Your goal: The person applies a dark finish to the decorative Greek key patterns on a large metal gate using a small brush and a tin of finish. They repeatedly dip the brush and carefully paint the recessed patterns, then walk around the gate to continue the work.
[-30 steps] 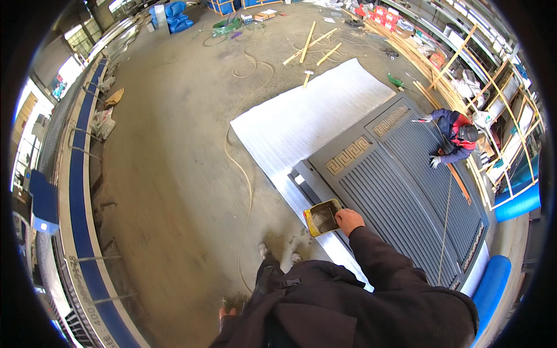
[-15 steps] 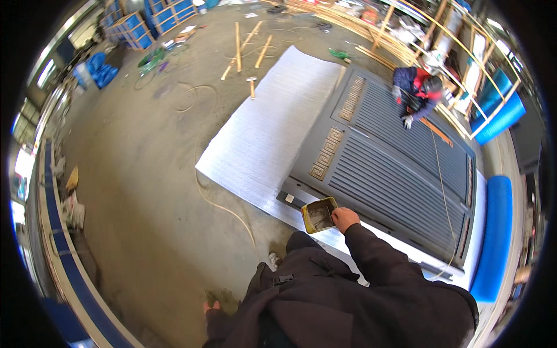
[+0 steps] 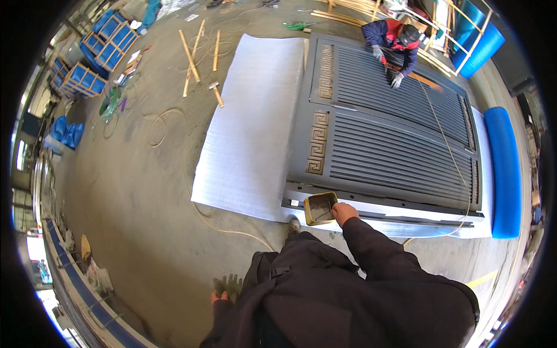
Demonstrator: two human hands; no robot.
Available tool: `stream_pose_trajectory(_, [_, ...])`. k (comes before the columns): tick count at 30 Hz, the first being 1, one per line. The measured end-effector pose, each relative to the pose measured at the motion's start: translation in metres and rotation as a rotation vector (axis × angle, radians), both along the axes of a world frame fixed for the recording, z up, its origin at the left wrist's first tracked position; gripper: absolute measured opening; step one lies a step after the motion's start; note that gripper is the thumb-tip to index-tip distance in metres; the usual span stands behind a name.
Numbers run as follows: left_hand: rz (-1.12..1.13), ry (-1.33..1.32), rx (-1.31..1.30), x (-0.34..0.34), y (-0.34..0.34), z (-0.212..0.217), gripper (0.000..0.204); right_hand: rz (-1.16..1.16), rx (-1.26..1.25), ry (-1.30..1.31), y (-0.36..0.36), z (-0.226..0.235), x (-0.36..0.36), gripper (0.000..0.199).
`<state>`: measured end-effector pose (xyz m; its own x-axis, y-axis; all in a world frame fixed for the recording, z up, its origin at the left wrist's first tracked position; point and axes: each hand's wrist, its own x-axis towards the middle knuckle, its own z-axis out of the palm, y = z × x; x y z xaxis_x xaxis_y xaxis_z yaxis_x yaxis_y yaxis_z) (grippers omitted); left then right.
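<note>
My right hand (image 3: 346,213) is closed on the near-right edge of a square, open-topped container (image 3: 321,223) with a yellowish rim. Some thin pieces lie inside, too small to name. The container hangs above the near edge of large grey metal door panels (image 3: 383,130) with ribbed faces and gold key-pattern strips. Low at my left side, my left hand (image 3: 219,297) is partly hidden by my sleeve. From its fingers a grey-green work glove (image 3: 230,283) sticks out, its fingers spread.
White foam sheeting (image 3: 246,122) lies under and left of the panels. Across them bends a co-worker (image 3: 394,43) in gloves, beside an orange strip (image 3: 425,80). A hose (image 3: 223,229) trails over the floor. A hammer (image 3: 217,94), wooden sticks (image 3: 189,57) and a blue roll (image 3: 503,174) lie around.
My view has turned and the panels now appear straighter and closer ahead. My right hand still holds the container by its edge. The glove at my left hand now shows more clearly.
</note>
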<state>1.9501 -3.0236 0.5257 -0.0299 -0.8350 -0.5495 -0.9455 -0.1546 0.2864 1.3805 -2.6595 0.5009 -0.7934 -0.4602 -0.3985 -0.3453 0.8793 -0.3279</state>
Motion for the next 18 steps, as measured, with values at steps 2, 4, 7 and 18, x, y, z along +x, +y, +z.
stream_pose_trajectory(2, [-0.044,0.048,-0.019,-0.033,-0.03,0.004,0.068,-0.029,0.023,-0.001,-0.004,0.003,-0.02,0.027])
stream_pose_trajectory(4, [-0.114,0.133,0.009,-0.069,-0.063,0.014,0.065,-0.092,-0.02,0.023,-0.003,0.008,-0.038,0.027])
stream_pose_trajectory(7, [-0.192,0.168,0.035,-0.127,-0.103,0.019,0.062,-0.198,-0.028,0.017,0.003,0.013,-0.054,0.027])
stream_pose_trajectory(18, [-0.385,0.288,0.108,-0.314,-0.266,-0.006,0.056,-0.47,0.072,0.002,-0.062,0.02,-0.077,0.027])
